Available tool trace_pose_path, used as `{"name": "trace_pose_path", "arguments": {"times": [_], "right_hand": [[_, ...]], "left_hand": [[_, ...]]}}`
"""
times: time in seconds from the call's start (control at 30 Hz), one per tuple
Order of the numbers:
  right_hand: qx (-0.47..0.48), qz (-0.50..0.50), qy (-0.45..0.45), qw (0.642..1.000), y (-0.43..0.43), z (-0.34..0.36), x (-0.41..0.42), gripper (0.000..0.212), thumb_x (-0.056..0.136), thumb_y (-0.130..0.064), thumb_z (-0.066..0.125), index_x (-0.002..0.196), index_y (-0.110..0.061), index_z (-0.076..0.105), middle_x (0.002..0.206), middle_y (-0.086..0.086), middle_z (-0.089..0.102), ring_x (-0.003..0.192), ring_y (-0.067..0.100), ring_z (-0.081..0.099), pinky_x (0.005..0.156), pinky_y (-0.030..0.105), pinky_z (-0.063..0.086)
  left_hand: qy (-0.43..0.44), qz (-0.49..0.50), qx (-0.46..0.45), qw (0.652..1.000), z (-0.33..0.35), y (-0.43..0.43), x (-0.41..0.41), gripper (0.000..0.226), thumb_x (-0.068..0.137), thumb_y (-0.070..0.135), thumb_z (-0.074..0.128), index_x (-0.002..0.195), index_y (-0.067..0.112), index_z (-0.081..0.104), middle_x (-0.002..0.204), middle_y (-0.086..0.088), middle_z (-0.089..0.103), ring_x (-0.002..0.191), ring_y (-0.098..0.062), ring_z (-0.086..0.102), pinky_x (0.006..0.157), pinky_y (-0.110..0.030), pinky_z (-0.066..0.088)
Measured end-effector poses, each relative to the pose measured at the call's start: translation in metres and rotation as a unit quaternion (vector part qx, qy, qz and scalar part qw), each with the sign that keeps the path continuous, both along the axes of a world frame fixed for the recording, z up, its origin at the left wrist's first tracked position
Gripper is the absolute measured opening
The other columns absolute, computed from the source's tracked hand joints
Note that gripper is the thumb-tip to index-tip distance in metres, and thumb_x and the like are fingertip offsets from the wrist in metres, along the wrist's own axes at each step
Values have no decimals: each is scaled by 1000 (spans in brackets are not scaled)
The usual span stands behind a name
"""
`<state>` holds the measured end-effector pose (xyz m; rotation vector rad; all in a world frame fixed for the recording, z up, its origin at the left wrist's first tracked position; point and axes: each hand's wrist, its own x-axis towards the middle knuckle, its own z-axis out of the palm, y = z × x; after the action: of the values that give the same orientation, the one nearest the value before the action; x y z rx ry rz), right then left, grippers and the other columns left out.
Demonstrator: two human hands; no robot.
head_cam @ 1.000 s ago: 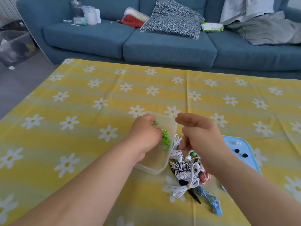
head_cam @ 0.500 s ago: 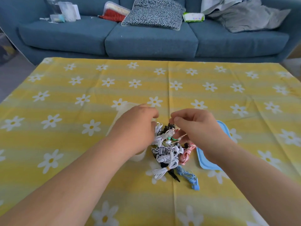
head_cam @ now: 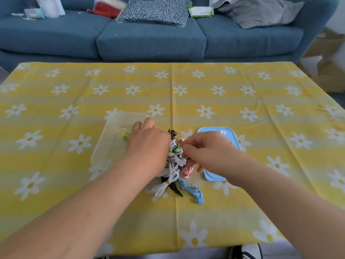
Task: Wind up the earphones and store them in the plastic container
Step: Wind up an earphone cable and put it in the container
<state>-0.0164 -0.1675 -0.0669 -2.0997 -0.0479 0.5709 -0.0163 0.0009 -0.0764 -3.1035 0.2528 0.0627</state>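
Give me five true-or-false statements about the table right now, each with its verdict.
1. The lid lies right of the pile. True.
2. The container is closed. False: it is open, and the lid lies apart from it on the cloth.
3. All the earphones are in the container. False: the pile lies on the cloth beside it, and only a green-yellow pair shows inside.
4. The left hand and the right hand are both at the pile. True.
5. The blue earphones lie inside the container. False: they lie on the cloth at the pile's near edge.
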Motion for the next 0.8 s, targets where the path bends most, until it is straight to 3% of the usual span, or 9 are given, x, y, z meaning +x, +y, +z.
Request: {"name": "trace_pose_path", "arguments": {"times": [0.07,0.17,0.27,0.37,0.47,0.57,0.67,0.73,0.8], "right_hand": [[-5,11,11,1000,-1,0,-1,19,95,-26,56,90,-20,73,89,13,78,91,39,73,77,55,60],[5,1,11,1000,-4,1,-2,17,94,-25,58,92,-21,74,88,13,78,91,40,74,78,57,59],[28,-24,-2,999,-4,3,-1,17,92,-25,65,107,-28,72,86,3,78,89,32,75,85,53,61],[102,-39,-7,994,0,9,-3,43,84,-23,79,124,-27,65,101,0,76,93,32,73,88,52,60],[188,-27,-17,982,4,18,-8,74,69,-32,88,136,-39,57,128,-7,66,108,16,71,94,42,58],[260,28,-22,965,6,24,-12,63,80,-21,84,137,-32,60,133,-3,67,120,17,66,95,35,56],[319,45,-16,946,6,33,-19,28,94,-8,70,122,-4,68,107,13,74,102,22,70,91,43,59],[352,47,15,935,3,38,-21,26,95,-16,66,115,2,68,100,17,73,96,29,71,89,48,60],[389,46,47,919,-2,43,-22,26,94,-19,65,110,1,68,99,18,71,85,31,71,77,43,61]], "left_hand": [[-6,5,-13,1000,3,0,1,17,82,5,58,81,23,60,81,2,54,111,-24,43,89,-38,35],[-79,-6,-84,993,12,8,4,16,85,10,55,74,17,48,77,1,48,93,-26,49,69,-35,29],[-104,30,-252,962,32,16,4,22,91,19,52,70,17,45,72,-3,48,70,-21,46,56,-35,28],[-59,123,-507,851,61,17,-4,15,94,21,61,83,13,65,64,-8,61,57,-26,59,56,-39,54],[37,158,-682,713,80,13,-20,13,97,14,62,86,8,65,59,-5,62,50,-23,63,53,-36,58],[95,145,-770,614,89,13,-30,16,101,9,55,86,3,58,69,-19,66,51,-29,62,51,-35,55],[134,130,-787,588,94,17,-35,15,95,8,60,81,4,58,71,-20,64,54,-28,62,53,-33,53],[147,119,-787,587,93,20,-37,21,89,12,69,71,8,61,69,-15,62,53,-24,61,54,-33,54],[146,119,-790,584,92,22,-40,23,82,12,75,65,13,60,67,-11,63,54,-21,63,55,-33,56]]}}
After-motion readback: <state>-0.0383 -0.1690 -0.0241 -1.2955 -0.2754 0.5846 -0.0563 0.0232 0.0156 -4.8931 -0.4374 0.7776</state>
